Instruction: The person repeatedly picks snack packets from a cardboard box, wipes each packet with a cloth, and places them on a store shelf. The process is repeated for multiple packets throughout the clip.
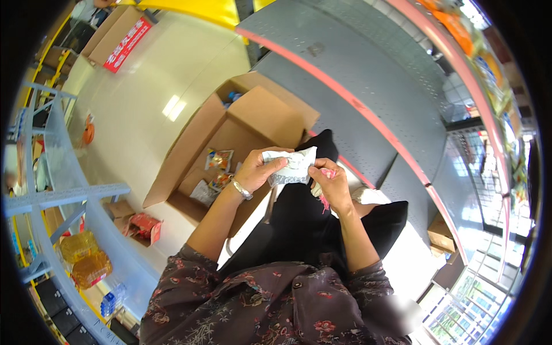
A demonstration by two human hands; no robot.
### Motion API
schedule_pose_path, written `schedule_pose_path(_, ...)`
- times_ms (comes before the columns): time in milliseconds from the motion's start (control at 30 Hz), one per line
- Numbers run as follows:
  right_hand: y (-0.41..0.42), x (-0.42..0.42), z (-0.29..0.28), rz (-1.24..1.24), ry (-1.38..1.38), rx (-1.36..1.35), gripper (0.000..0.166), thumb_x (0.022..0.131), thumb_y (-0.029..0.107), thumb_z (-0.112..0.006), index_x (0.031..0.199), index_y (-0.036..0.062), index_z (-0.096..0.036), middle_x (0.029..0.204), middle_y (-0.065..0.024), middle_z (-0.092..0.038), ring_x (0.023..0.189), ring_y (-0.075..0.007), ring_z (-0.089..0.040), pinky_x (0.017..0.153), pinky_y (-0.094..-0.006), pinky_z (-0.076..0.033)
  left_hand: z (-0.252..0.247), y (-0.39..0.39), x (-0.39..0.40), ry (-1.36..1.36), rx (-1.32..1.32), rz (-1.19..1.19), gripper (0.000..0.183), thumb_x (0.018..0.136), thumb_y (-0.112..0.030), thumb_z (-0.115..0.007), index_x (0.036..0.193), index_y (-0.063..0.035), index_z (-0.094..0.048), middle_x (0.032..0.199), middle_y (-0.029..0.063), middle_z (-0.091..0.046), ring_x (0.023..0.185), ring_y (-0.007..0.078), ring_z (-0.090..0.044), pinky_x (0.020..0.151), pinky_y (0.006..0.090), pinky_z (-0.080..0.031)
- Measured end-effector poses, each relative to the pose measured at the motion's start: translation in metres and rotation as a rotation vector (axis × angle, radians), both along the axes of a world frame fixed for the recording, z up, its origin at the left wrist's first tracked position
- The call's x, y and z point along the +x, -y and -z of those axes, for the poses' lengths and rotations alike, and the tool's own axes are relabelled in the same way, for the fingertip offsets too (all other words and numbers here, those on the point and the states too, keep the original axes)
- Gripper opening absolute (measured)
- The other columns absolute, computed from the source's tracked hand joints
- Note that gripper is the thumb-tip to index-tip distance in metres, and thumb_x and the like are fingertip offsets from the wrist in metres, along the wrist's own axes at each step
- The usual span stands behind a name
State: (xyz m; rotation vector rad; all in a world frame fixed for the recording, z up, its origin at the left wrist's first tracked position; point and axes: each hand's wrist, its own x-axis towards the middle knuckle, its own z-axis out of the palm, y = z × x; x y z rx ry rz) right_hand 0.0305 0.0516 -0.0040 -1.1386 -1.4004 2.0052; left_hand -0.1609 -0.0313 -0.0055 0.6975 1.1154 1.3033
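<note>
Both hands hold up a small white packet with dark print along its lower part. My left hand grips its left side, thumb across the front. With thumb and finger, my right hand pinches the packet's right edge. A pink and cream cloth is tucked in the same right hand. Just beyond my left hand stands an open cardboard box. Inside lie a colourful snack packet, a second similar packet and a whitish packet.
Grey metal shelves with pink edges rise to the right. Blue shelving on the left bears yellow oil bottles. A red box and another cardboard box stand on the pale tiled floor.
</note>
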Motion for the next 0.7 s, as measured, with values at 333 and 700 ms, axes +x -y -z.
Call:
schedule_pose_path(333, 0.000, 0.092, -0.060, 0.273, 0.286, 1.016, 0.009, 0.074, 0.000, -0.064, 0.081, 0.0025, -0.060, 0.081, -0.0130, -0.060, 0.072, -0.0332, -0.059, 0.063, -0.0365, -0.049, -0.042, -0.061, 0.123, 0.539, -0.221, 0.155, 0.062, 0.089, -0.060, -0.037, 0.134, -0.0179, -0.034, 0.127, 0.0042, -0.047, 0.112, 0.0202, -0.050, 0.088, 0.0432, -0.046)
schedule_pose_path(700, 0.070, 0.117, -0.064, -0.055, 0.264, 0.828, 0.005, 0.078, 0.006, -0.064, 0.082, 0.0072, -0.060, 0.080, -0.0054, -0.058, 0.062, -0.0201, -0.060, 0.055, -0.0308, -0.050, -0.008, -0.040, 0.165, 0.965, -0.164, 0.267, 0.060, 0.088, -0.024, -0.051, 0.142, -0.0177, -0.026, 0.138, 0.0143, -0.035, 0.128, 0.0343, -0.036, 0.101, 0.0505, -0.035)
